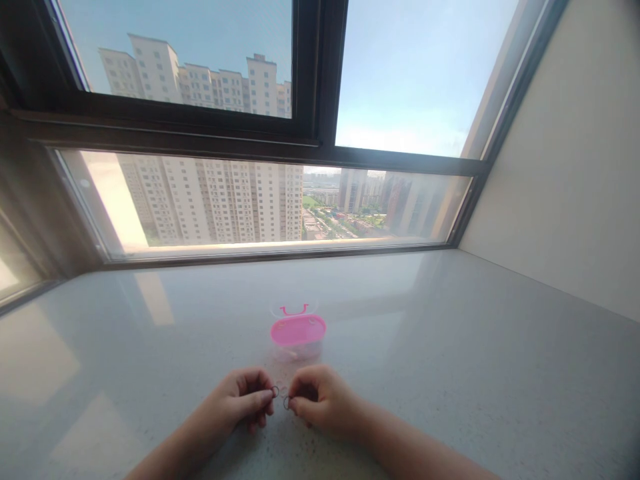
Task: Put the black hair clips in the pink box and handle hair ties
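My left hand (250, 398) is closed in a pinch on a small dark ring (276, 392), which sticks out past the thumb and forefinger. Facing it, my right hand (320, 400) pinches another small dark ring (287, 403). A narrow gap lies between the two rings. What the rings are made of is too small to tell. Just beyond the hands stands a small oval box (299, 331) with a pink rim and a see-through body. Its clear lid with a pink handle (294, 311) is tipped back behind it. Faint pale shapes lie between the hands and the box, partly hidden by the fingers.
The hands are over a pale speckled stone sill (425, 373) with patches of sunlight on its left. Dark window frames (320, 150) run along the back, with tall buildings outside. A white wall (565, 167) bounds the right side.
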A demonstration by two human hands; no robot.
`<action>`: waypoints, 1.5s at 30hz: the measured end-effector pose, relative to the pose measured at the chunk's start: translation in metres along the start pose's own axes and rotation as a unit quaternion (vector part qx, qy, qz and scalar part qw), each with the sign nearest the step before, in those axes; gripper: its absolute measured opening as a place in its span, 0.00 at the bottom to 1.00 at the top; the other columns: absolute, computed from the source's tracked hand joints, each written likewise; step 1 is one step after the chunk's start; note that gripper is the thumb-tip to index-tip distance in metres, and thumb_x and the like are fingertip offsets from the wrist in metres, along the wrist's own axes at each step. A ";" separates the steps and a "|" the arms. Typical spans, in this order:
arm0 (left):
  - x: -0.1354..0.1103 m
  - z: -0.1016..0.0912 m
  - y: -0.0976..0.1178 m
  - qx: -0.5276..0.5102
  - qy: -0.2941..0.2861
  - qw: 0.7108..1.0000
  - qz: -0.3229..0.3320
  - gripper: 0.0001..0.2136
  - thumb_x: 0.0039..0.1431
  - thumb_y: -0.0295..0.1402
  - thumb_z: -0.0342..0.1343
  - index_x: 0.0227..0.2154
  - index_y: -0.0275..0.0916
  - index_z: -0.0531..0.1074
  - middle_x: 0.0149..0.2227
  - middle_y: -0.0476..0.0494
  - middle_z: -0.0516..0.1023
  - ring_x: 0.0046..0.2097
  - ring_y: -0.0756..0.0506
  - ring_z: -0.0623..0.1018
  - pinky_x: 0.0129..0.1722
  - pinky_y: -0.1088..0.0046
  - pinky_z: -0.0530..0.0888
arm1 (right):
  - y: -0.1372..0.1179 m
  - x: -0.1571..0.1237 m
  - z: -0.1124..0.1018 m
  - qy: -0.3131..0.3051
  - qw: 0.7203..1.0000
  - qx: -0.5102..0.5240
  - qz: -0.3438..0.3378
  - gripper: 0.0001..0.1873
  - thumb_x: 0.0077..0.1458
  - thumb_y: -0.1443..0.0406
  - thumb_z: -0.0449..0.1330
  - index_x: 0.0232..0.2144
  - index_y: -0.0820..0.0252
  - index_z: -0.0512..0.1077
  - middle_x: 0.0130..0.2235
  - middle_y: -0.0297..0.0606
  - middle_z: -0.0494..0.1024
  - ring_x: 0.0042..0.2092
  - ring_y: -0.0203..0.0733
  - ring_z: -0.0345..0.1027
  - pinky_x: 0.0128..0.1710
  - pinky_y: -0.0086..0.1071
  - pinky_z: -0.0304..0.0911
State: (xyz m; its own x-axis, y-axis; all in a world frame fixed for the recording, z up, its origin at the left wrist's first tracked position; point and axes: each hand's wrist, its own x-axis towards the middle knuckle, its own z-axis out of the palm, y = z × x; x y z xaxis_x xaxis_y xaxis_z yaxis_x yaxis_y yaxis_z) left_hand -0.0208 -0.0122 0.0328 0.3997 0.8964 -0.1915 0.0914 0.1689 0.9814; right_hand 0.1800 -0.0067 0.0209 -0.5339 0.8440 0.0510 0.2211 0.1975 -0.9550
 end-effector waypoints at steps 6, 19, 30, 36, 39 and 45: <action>0.001 0.000 0.000 0.000 0.001 1.000 -0.001 0.15 0.45 0.41 0.63 0.24 0.34 0.70 0.21 0.50 0.74 0.21 0.52 0.71 0.19 0.79 0.64 | 0.000 0.000 -0.001 0.000 1.000 -0.021 -0.014 0.03 0.46 0.69 0.57 0.24 0.65 0.70 0.18 0.27 0.63 0.20 0.27 0.55 0.19 0.22 0.46; 0.000 0.000 0.001 0.014 0.003 1.000 -0.007 0.16 0.44 0.43 0.63 0.24 0.34 0.71 0.21 0.49 0.74 0.21 0.51 0.71 0.20 0.77 0.64 | 0.004 0.001 0.001 0.007 1.000 -0.023 -0.006 0.04 0.47 0.70 0.56 0.26 0.65 0.71 0.19 0.28 0.64 0.20 0.27 0.56 0.19 0.21 0.47; 0.000 0.001 0.001 0.006 0.003 1.000 -0.009 0.15 0.45 0.43 0.63 0.25 0.33 0.71 0.21 0.49 0.74 0.21 0.51 0.71 0.20 0.78 0.64 | 0.000 -0.001 0.000 0.004 1.000 -0.023 -0.009 0.03 0.47 0.69 0.57 0.25 0.65 0.70 0.19 0.27 0.64 0.21 0.27 0.55 0.19 0.21 0.47; 0.000 0.001 0.000 -0.008 0.003 1.000 -0.012 0.14 0.43 0.41 0.63 0.24 0.33 0.72 0.21 0.48 0.75 0.21 0.51 0.71 0.19 0.78 0.63 | -0.002 0.000 0.000 0.005 1.000 -0.013 0.005 0.03 0.47 0.70 0.56 0.25 0.65 0.70 0.18 0.27 0.64 0.20 0.27 0.56 0.19 0.21 0.48; 0.000 0.001 -0.001 -0.017 0.001 1.000 -0.013 0.13 0.43 0.40 0.63 0.25 0.33 0.72 0.21 0.48 0.75 0.21 0.51 0.71 0.19 0.77 0.63 | -0.001 -0.001 0.001 0.004 1.000 -0.010 0.010 0.03 0.47 0.70 0.56 0.26 0.65 0.70 0.18 0.27 0.64 0.19 0.28 0.57 0.19 0.21 0.49; -0.002 0.003 0.004 -0.006 0.005 1.000 -0.008 0.14 0.42 0.40 0.63 0.23 0.34 0.71 0.21 0.48 0.75 0.20 0.51 0.70 0.20 0.78 0.62 | 0.001 0.000 0.002 0.000 1.000 0.004 0.010 0.02 0.46 0.70 0.56 0.25 0.64 0.69 0.19 0.27 0.64 0.19 0.28 0.57 0.18 0.21 0.50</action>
State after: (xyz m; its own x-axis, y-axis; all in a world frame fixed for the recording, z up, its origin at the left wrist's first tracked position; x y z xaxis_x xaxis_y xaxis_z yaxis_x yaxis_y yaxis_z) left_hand -0.0187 -0.0140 0.0370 0.3886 0.8978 -0.2073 0.0872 0.1882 0.9783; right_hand 0.1787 -0.0070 0.0199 -0.5301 0.8474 0.0317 0.2258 0.1770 -0.9580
